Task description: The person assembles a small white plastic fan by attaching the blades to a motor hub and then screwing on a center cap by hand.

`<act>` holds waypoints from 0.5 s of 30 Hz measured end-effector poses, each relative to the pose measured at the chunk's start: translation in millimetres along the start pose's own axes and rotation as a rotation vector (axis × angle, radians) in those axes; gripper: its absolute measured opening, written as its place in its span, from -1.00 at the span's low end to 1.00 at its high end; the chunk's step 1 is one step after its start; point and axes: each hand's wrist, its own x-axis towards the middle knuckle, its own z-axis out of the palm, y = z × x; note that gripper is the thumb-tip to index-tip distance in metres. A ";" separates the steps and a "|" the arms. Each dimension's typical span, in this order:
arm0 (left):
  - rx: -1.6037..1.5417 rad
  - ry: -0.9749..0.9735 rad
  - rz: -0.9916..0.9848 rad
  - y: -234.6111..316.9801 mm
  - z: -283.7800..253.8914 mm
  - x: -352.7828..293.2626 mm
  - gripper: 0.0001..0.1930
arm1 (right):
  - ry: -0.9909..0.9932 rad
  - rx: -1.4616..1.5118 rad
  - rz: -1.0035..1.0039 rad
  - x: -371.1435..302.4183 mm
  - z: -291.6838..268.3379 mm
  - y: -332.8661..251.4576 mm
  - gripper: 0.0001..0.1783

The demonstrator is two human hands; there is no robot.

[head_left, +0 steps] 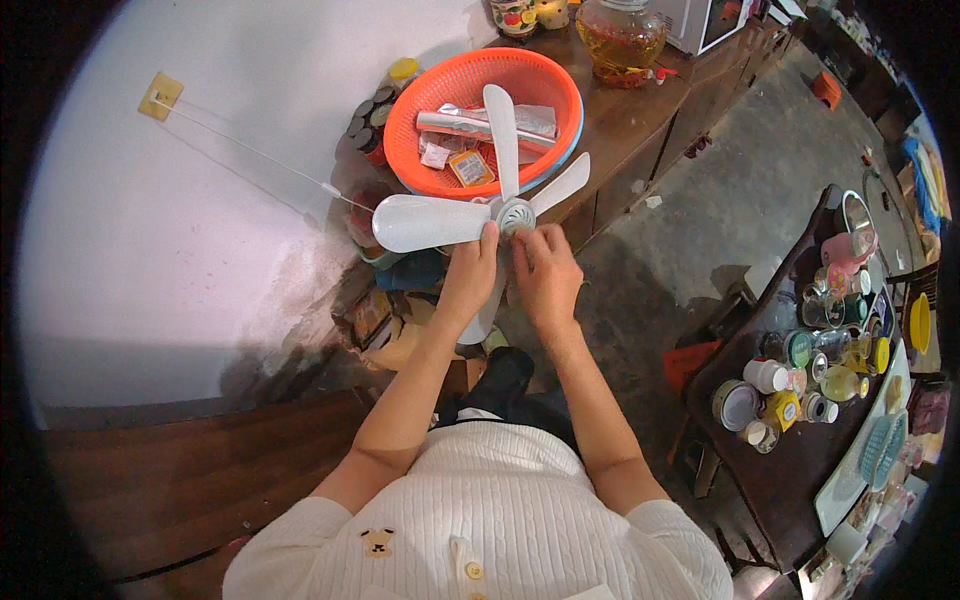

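Observation:
A small white fan (432, 222) with several broad blades round a slotted hub is held up in front of me. My left hand (468, 275) grips it beside the hub, thumb against the base of the left blade. At the hub's near right edge, the fingers of my right hand (549, 272) are bent and pinched together. Whatever lies between those fingertips is hidden. One blade points away from me over an orange basket, another to the far right, and one hangs down between my forearms, partly covered by my hands.
The orange plastic basket (403, 92) with packets and a foil roll stands on a wooden cabinet (632, 130). Beyond it are a glass jar (620, 45) and a white appliance (700, 22). A white cord runs to a wall plate (160, 97). At right, a dark table (722, 385) bears several jars.

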 end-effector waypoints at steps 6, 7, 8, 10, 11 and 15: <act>-0.004 0.087 0.172 -12.2 4.6 -0.7 -0.45 | 0.004 -0.049 -0.046 -19.6 0.5 1.3 -0.87; 0.001 0.093 0.173 -13.6 4.8 -0.1 -0.46 | 0.020 -0.044 -0.052 -13.2 0.9 -0.8 -0.88; 0.008 0.101 0.175 -15.0 4.8 0.5 -0.46 | 0.036 -0.038 -0.058 -7.7 1.3 -3.2 -0.89; 0.012 0.074 0.125 -13.4 3.5 1.2 -0.47 | 0.018 -0.074 -0.046 -1.7 1.2 -7.7 -0.90; 0.010 0.039 0.075 -9.6 1.0 1.3 -0.47 | 0.010 -0.094 -0.039 0.8 0.8 -8.6 -0.90; 0.014 0.039 0.085 -9.9 1.4 1.1 -0.45 | 0.039 -0.083 -0.020 13.4 0.8 -11.1 -0.91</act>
